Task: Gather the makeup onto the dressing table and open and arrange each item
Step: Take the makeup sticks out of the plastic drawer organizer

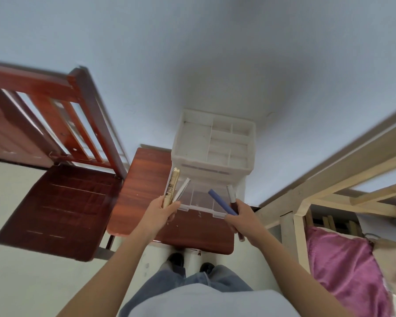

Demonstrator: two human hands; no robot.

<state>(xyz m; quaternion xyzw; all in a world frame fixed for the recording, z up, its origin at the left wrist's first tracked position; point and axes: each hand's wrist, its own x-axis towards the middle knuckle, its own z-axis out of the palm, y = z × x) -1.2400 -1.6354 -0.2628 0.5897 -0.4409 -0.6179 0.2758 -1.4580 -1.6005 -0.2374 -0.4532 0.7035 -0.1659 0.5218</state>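
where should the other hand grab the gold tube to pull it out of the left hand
Take the gold cylindrical tube with black lettering by its free upper half, coming from its left side. The left hand wraps its lower end, and the thin silver pencil fans out on its right, leaving only top and left exposed. The right hand is busy holding a blue stick.

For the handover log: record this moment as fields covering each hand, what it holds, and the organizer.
left hand: grips gold tube and silver pencil
right hand: grips blue stick and white-capped tube
organizer: white, on wooden table
drawer: clear, pulled out
chair: left of table
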